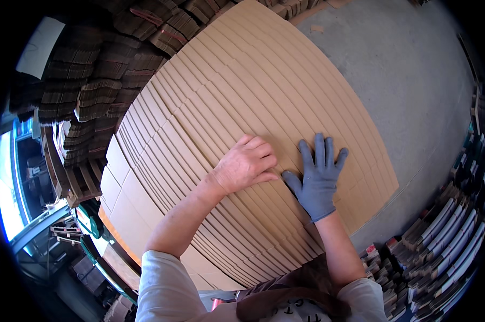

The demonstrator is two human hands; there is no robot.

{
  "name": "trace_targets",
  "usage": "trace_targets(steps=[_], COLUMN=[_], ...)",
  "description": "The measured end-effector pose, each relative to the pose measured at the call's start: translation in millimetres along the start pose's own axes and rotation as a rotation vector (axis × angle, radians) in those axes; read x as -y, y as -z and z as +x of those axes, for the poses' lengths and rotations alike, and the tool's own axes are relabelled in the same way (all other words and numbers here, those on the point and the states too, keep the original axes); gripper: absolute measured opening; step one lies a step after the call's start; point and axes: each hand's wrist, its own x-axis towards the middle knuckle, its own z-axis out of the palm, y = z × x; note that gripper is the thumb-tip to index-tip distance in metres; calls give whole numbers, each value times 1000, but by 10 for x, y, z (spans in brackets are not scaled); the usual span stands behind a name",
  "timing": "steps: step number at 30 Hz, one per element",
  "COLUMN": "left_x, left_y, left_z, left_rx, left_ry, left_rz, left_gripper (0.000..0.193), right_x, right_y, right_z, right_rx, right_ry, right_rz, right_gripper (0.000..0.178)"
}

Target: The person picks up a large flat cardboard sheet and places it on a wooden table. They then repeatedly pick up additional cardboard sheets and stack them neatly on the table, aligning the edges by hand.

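Flat brown cardboard sheets (221,107) lie fanned out in front of me, overlapping like shingles with their edges running side by side. My left hand (247,165), bare, rests on the middle of the fan with its fingers curled in and the thumb drawn close to them. Whether a sheet's edge is pinched between those fingertips is hidden. Just to the right, my right hand (317,185) wears a grey glove. Its fingers are spread and lie flat on the cardboard, holding nothing.
Stacked bundles of folded cardboard (113,70) stand at the far left, near a wooden pallet (81,180). More tied stacks (441,236) line the lower right. Grey concrete floor (393,70) shows beyond the sheets on the right, with a small cardboard scrap (317,28) on it.
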Motion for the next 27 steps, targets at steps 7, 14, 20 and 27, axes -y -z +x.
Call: trace_targets(steps=[7, 14, 20, 27], left_x=[1, 11, 11, -14], left_y=[18, 3, -16, -4], left_z=[-23, -52, 15, 13], left_rx=[14, 6, 4, 4], left_ry=[2, -12, -8, 31], left_rz=[8, 15, -7, -43], left_gripper=[30, 31, 32, 33], right_x=[-32, -22, -335, -33], right_y=[13, 32, 431, 718], right_z=[14, 10, -356, -1354], right_rx=[19, 41, -69, 229], right_ry=[-5, -7, -95, -255], right_rz=[-1, 15, 211, 265], right_gripper=[81, 74, 46, 15])
